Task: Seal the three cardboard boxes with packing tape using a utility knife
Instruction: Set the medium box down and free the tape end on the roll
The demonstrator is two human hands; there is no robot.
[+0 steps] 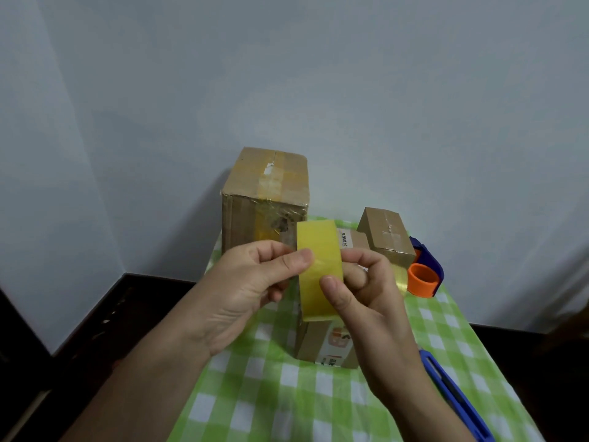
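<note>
Both hands hold a yellow packing tape roll (pixel 318 250) upright over the table. My left hand (pixel 255 282) pinches the tape's loose end at the roll's left side. My right hand (pixel 360 291) grips the roll, thumb on its outer face and fingers through the core. Below the roll lies a flat cardboard box (pixel 328 342) with printed labels, partly hidden. A tall cardboard box (pixel 264 193) with tape across its top stands behind. A small cardboard box (pixel 385 231) sits at the right rear. A blue utility knife (pixel 452 397) lies on the cloth at the lower right.
A green and white checked cloth (pixel 261 390) covers the narrow table. A blue tape dispenser with an orange core (pixel 425 275) sits at the table's right edge behind the small box. A pale wall rises close behind the boxes. Dark floor lies on both sides.
</note>
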